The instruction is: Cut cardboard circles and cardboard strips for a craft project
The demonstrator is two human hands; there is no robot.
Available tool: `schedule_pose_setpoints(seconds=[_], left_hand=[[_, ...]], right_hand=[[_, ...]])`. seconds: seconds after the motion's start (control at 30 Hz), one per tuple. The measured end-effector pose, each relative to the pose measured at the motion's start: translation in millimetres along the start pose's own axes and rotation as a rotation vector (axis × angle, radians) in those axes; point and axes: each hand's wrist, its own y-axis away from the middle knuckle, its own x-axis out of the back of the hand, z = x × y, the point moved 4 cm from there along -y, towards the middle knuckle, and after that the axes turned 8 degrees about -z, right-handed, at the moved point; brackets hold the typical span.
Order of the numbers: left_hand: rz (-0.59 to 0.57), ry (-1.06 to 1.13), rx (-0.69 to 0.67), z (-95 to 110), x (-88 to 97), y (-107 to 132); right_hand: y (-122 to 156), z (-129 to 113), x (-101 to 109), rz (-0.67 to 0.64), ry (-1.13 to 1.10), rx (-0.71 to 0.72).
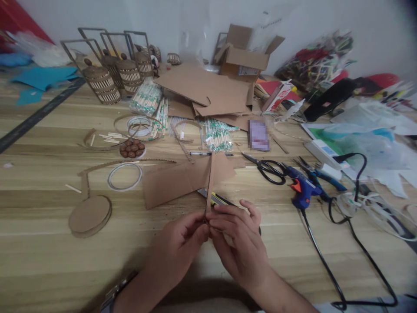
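Note:
Both my hands meet at the near middle of the wooden table (48, 252). My left hand (177, 248) and my right hand (239, 243) pinch the near end of a thin cardboard strip (209, 182) held on edge, pointing away from me. Under and behind the strip lies a flat cardboard piece (172, 180). A yellow-and-black utility knife (216, 199) rests on the table just beyond my right fingers. Both hands are closed on the strip.
Black scissors (269, 167), a blue glue gun (302, 189) with its black cord (329, 269) and pliers lie to the right. A round cardboard disc (89, 215), a white ring (124, 177), chopstick packs (218, 134), woven baskets (100, 82) and cardboard sheets (208, 87) fill the far side.

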Motion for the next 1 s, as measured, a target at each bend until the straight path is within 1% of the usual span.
schedule_pose_setpoints(seconds=[0.17,0.37,0.5,0.63,0.7,0.87,1.0], left_hand=[[0.019,-0.025,0.009,-1.2,2.2,0.2],[-0.002,-0.051,-0.012,1.4,0.2,0.7],[0.009,-0.068,-0.017,1.6,0.2,1.1],[0.0,-0.071,-0.022,-0.8,-1.1,1.9],[-0.001,-0.044,-0.024,-1.2,-1.4,1.8],[-0.002,0.019,-0.004,1.2,0.1,-0.9],[0.025,0.007,0.007,0.5,2.7,-2.4]], right_hand=[[1.1,1.3,-4.9,-0.022,0.012,-0.017],[0.5,1.3,-2.0,-0.017,0.0,-0.026],[1.5,2.4,-1.0,-0.004,0.006,-0.044],[3.6,6.2,-0.8,-0.024,0.034,-0.078],[4.0,6.1,-0.1,-0.025,0.041,-0.068],[2.9,1.2,-0.4,-0.014,0.008,0.008],[2.0,0.8,-3.1,-0.017,0.018,-0.001]])
